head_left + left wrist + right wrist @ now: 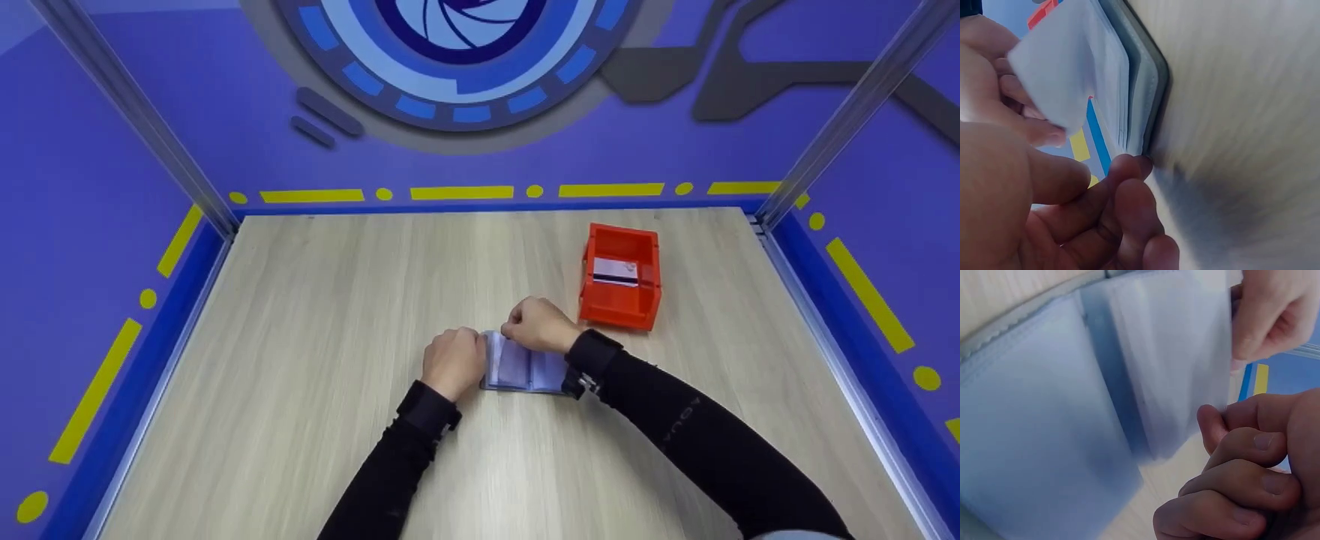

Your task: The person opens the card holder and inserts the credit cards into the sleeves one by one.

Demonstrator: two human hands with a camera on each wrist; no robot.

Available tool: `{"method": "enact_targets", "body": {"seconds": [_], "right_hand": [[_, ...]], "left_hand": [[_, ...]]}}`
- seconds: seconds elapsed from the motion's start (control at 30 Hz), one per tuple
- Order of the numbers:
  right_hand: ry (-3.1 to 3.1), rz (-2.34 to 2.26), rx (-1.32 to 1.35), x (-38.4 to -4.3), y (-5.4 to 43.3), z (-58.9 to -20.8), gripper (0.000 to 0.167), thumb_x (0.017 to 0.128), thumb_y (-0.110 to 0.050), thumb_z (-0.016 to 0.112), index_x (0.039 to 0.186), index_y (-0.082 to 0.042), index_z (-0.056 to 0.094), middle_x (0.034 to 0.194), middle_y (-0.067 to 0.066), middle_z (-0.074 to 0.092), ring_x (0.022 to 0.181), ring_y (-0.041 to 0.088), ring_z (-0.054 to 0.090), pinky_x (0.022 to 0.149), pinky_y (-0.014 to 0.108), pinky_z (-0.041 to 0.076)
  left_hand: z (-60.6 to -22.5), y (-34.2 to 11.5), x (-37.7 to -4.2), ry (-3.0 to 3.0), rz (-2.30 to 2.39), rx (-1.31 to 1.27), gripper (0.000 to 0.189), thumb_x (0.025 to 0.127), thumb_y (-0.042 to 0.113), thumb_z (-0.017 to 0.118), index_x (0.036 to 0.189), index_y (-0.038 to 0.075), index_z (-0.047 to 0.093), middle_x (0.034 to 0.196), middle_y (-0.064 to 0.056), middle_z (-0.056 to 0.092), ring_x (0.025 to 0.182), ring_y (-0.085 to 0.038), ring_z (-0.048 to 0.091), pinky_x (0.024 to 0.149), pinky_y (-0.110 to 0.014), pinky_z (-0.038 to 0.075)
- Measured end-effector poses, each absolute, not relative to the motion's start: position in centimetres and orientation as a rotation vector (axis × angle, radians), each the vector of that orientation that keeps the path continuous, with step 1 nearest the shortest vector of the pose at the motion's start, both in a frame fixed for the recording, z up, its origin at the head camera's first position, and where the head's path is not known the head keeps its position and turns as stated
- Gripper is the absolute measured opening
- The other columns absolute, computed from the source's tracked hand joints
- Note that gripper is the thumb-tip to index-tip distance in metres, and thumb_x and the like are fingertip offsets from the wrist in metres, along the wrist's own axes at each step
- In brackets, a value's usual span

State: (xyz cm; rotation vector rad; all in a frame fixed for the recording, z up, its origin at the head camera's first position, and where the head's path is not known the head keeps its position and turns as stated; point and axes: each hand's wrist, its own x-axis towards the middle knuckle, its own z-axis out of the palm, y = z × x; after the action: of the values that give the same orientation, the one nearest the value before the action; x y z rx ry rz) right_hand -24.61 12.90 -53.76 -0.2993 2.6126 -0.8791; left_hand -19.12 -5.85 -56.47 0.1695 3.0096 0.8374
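A small card holder (512,365) with clear plastic sleeve pages lies spread on the table, its dark cover showing along the lower edge. The left hand (454,363) holds its left edge, fingers curled, with fingertips at the cover's corner in the left wrist view. From above, the right hand (541,324) pinches the corner of a sleeve page (1179,365) between thumb and index finger. That raised page (1053,62) stands away from the stack in the left wrist view. The right forearm hides part of the holder's right side.
A red open bin (621,315) stands just behind the right hand, with a white card (615,271) with a dark stripe inside. Blue printed walls with metal corner posts (832,112) enclose the wooden table (337,300) at the back and sides.
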Motion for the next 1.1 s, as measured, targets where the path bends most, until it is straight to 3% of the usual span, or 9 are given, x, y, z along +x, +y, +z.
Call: {"method": "enact_targets", "body": {"seconds": [0.27, 0.47, 0.73, 1.1], "right_hand": [[2.613, -0.815, -0.281, -24.9, 11.9, -54.8, 0.033, 0.096, -0.021, 0.074, 0.063, -0.018, 0.067, 0.059, -0.009, 0.055, 0.056, 0.011, 0.050, 0.055, 0.025, 0.037], [2.611, -0.800, -0.285, -25.0, 11.8, -54.9, 0.036, 0.096, -0.021, 0.074, 0.061, -0.020, 0.063, 0.056, -0.010, 0.050, 0.055, 0.010, 0.048, 0.055, 0.025, 0.035], [2.612, -0.798, -0.336, -24.6, 11.9, -54.7, 0.022, 0.097, -0.023, 0.074, 0.083, -0.010, 0.084, 0.066, -0.008, 0.063, 0.064, 0.012, 0.056, 0.061, 0.025, 0.041], [2.635, -0.812, -0.462, -23.7, 13.5, -53.3, 0.020, 0.101, -0.023, 0.071, 0.102, -0.010, 0.087, 0.082, -0.002, 0.070, 0.075, 0.014, 0.059, 0.068, 0.027, 0.045]], "left_hand": [[-56.5, -5.8, -19.1, 2.993, 0.828, 0.160, 0.047, 0.108, 0.027, 0.062, 0.063, 0.017, 0.054, 0.066, -0.001, 0.056, 0.060, -0.020, 0.051, 0.055, -0.038, 0.038], [-56.5, -5.9, -19.1, 3.000, 0.817, 0.182, 0.039, 0.103, 0.025, 0.071, 0.067, 0.015, 0.064, 0.068, -0.001, 0.061, 0.061, -0.018, 0.052, 0.056, -0.037, 0.040], [-56.8, -5.9, -19.0, 2.994, 0.822, 0.168, 0.043, 0.094, 0.044, 0.085, 0.068, 0.016, 0.064, 0.067, 0.005, 0.057, 0.059, -0.014, 0.049, 0.055, -0.034, 0.036], [-56.9, -5.7, -18.7, 3.039, 0.797, 0.182, 0.041, 0.090, 0.046, 0.090, 0.077, 0.013, 0.069, 0.075, -0.002, 0.070, 0.064, -0.016, 0.057, 0.059, -0.037, 0.046]]}}
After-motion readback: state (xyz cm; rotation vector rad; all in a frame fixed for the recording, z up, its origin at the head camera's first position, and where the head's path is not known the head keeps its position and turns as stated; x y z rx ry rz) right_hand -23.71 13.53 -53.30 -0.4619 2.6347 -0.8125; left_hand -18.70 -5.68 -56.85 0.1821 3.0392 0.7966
